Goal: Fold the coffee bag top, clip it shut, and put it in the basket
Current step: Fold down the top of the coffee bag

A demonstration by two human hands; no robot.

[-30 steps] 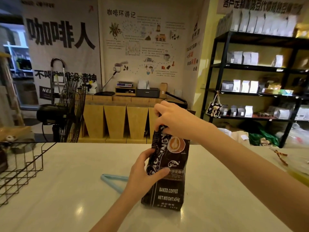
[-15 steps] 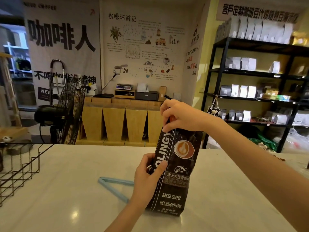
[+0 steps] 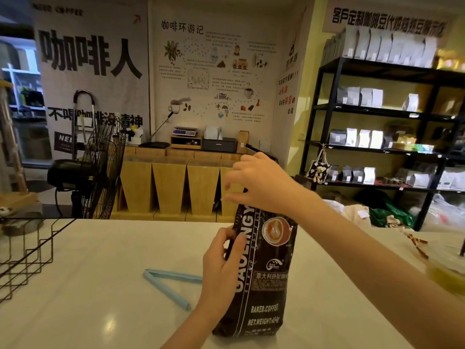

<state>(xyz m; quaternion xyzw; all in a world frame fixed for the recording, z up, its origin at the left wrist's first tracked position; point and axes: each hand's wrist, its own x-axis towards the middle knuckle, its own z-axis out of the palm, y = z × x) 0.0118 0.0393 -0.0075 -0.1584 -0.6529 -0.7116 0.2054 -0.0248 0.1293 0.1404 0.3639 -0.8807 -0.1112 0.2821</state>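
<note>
A tall black coffee bag [image 3: 264, 270] with white lettering and a latte picture stands upright on the white counter [image 3: 88, 311]. My left hand [image 3: 221, 268] grips its left side at mid height. My right hand [image 3: 261, 185] covers the bag's top edge, fingers curled down over it and blurred; the top itself is hidden. A light blue sealing clip [image 3: 167, 285] lies open in a V on the counter, just left of my left wrist. A black wire basket [image 3: 27, 250] stands at the counter's left edge.
A cup with yellow-green drink [image 3: 448, 275] and a brown ribbon scrap [image 3: 416, 244] sit at the counter's right edge. Beyond the counter are a black floor fan [image 3: 100, 167], wooden cabinets [image 3: 171, 187] and black shelves of coffee bags [image 3: 377, 137].
The bag went from leaning to standing taller and more upright. My right hand slid from gripping the top left corner to lying over the top edge. My left hand moved slightly up the side.
</note>
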